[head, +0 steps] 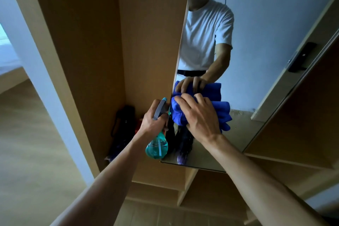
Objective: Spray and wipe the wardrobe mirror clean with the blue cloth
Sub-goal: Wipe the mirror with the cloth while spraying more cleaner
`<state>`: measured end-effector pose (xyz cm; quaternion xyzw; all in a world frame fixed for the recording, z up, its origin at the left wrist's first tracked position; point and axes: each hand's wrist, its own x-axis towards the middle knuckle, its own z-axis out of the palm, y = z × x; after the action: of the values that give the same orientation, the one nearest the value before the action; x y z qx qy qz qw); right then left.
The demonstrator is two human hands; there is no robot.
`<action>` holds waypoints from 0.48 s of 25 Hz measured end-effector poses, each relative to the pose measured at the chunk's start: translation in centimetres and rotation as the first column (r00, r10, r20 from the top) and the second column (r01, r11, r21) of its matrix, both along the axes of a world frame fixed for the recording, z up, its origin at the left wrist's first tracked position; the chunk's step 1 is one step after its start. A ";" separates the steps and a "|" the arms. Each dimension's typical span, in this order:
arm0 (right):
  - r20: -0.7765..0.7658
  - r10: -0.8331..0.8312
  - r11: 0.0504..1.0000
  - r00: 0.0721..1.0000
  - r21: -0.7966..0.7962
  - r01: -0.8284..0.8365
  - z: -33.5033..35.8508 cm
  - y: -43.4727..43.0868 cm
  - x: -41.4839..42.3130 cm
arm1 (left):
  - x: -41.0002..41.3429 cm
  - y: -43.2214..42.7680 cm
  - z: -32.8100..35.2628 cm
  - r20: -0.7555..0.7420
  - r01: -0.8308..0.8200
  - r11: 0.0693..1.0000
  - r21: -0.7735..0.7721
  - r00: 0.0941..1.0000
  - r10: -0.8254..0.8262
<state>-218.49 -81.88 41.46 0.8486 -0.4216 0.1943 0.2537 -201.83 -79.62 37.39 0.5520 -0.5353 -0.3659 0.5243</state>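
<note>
The tall wardrobe mirror [256, 33] stands ahead and reflects a person in a white T-shirt. My right hand [200, 115] presses the folded blue cloth [222, 113] flat against the lower left part of the glass, fingers spread over the cloth. My left hand [153, 121] grips the neck of a spray bottle [157, 147] with teal liquid and a grey trigger head, held just left of the mirror's edge. The bottle hangs below the hand, close to the cloth. Small droplets show on the glass beside the cloth.
A wooden wardrobe compartment [102, 42] opens to the left of the mirror, with a dark bag [122, 126] on its floor. Shelves [189, 187] lie below the mirror. A door with a dark handle [300, 57] appears in the reflection. Wood flooring spreads at the left.
</note>
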 end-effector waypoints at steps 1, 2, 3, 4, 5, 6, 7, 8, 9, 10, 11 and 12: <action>0.028 -0.010 1.000 1.000 -0.025 0.010 1.3 -0.2 -0.1 | 0.1 0.0 -0.1 0.004 0.004 1.000 0.008 1.000 -0.005; 0.052 -0.015 0.999 0.999 -0.049 0.018 2.3 -0.3 -0.1 | 0.2 0.1 -0.1 -0.011 0.012 1.000 0.016 1.000 -0.012; 0.067 -0.017 0.997 0.998 -0.070 0.022 3.0 -0.4 -0.1 | 0.1 0.1 0.0 -0.037 0.025 0.999 0.029 0.999 -0.024; 0.069 -0.017 0.996 0.997 -0.086 0.023 3.2 -0.5 0.0 | 0.1 0.0 -0.1 -0.069 0.035 0.998 0.042 0.997 -0.032; 0.060 -0.016 0.995 0.998 -0.100 0.022 3.1 -0.6 0.0 | 0.1 0.0 -0.3 -0.084 0.045 0.998 0.046 0.996 -0.041; 0.046 -0.016 0.994 0.999 -0.109 0.021 2.6 -0.7 0.0 | 0.1 -0.2 -0.6 -0.083 0.041 0.998 0.044 0.996 -0.037; 0.030 -0.015 0.994 0.999 -0.111 0.018 1.8 -0.8 0.1 | 0.1 -0.3 -0.6 -0.086 0.043 0.998 0.044 0.996 -0.039; 0.011 -0.013 0.995 1.000 -0.103 0.014 0.7 -0.8 0.3 | 0.2 -0.4 -0.7 -0.100 0.043 0.998 0.043 0.994 -0.038; -0.009 -0.009 0.996 1.000 -0.089 0.008 -0.6 -0.7 0.4 | 0.1 -0.4 -0.7 -0.119 0.045 0.998 0.046 0.992 -0.040; -0.033 -0.011 0.998 0.999 -0.067 0.008 -2.0 -0.5 0.6 | 0.2 -0.6 -0.8 -0.127 0.041 0.998 0.048 0.991 -0.034; -0.063 -0.018 0.999 0.998 -0.037 0.015 -3.3 -0.2 0.7 | 0.2 -0.7 -0.8 -0.128 0.037 0.998 0.048 0.991 -0.031; -0.091 -0.025 1.000 0.996 -0.001 0.025 -4.5 0.1 0.8 | 0.2 -0.7 -1.0 -0.129 0.038 0.998 0.041 0.991 -0.032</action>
<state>-217.68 -81.83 36.96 0.8511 -0.4205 0.1523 0.2749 -201.61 -80.33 36.42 0.5291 -0.5020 -0.4214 0.5389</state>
